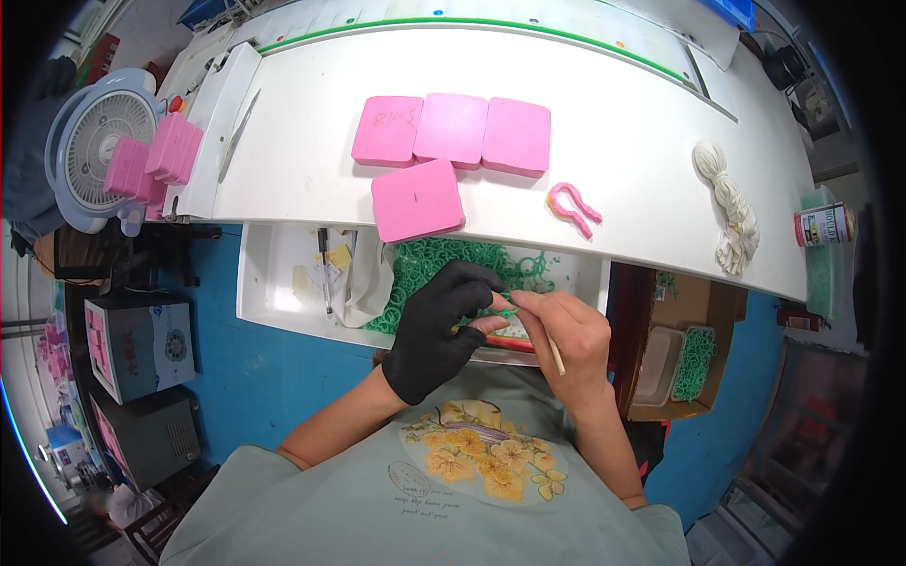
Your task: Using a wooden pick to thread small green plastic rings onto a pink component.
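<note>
My left hand [436, 325] wears a black glove with the thumb and index fingertips bare. Its fingertips pinch a small green ring-shaped piece [509, 311], partly covered by the fingers. My bare right hand [578, 341] meets it there, closed on a thin pale stick-like tool [557, 360]; the tool's tip is hidden at the green piece. Both hands are over an open white drawer [269, 283], where a heap of similar green rings [448, 257] lies. Something red [510, 344] shows below my fingers at the drawer's near edge.
Several pink blocks [417, 200] sit on the white table [302, 123], one at its front edge. Right of them lie pink U-shaped tongs [572, 209] and a white cord bundle [727, 208]. A pen [326, 269] is in the drawer; a fan [104, 141] stands left.
</note>
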`<control>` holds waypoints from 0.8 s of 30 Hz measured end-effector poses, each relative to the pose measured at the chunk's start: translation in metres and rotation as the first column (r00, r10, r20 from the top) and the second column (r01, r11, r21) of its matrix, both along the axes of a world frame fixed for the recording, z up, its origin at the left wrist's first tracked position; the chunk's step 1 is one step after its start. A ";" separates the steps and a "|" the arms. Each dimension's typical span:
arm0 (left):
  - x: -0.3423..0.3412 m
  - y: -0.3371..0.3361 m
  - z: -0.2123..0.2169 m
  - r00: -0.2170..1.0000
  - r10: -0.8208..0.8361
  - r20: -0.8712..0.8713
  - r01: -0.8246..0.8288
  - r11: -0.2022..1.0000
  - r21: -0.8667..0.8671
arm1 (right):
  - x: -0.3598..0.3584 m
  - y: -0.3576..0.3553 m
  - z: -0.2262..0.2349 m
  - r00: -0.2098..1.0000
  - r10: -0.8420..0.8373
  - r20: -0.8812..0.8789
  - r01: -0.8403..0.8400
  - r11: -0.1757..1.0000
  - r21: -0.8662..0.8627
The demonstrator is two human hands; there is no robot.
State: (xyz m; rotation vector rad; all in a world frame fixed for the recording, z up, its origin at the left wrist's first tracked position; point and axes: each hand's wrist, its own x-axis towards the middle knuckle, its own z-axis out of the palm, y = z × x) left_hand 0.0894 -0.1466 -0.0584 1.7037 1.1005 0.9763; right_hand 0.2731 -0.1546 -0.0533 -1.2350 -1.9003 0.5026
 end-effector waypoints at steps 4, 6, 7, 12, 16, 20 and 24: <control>-0.001 -0.001 0.000 1.000 0.001 0.009 -0.001 0.999 -0.054 | 0.000 0.000 0.000 1.000 0.001 -0.003 -0.001 1.000 -0.003; -0.002 -0.001 -0.001 1.000 0.006 0.009 -0.005 0.995 -0.095 | 0.000 0.000 0.000 1.000 0.000 -0.005 0.000 1.000 -0.003; -0.002 -0.001 0.000 1.000 0.005 0.009 -0.004 0.995 -0.095 | 0.000 0.000 0.000 1.000 0.000 -0.006 0.000 1.000 -0.002; -0.002 0.000 0.000 1.000 -0.004 0.008 0.005 0.993 -0.117 | 0.001 -0.001 -0.001 1.000 0.001 -0.012 -0.001 1.000 -0.007; -0.002 0.000 -0.001 1.000 -0.005 0.027 0.009 0.992 -0.125 | 0.001 -0.001 -0.002 1.000 -0.002 -0.019 0.002 1.000 -0.006; -0.001 0.000 -0.004 0.999 0.005 0.036 -0.002 0.997 -0.080 | 0.001 -0.001 -0.002 0.999 0.002 -0.037 -0.002 1.000 0.005; -0.002 0.001 -0.004 0.999 0.001 0.038 0.002 0.997 -0.082 | 0.001 -0.002 -0.003 0.999 -0.002 -0.032 0.002 1.000 -0.001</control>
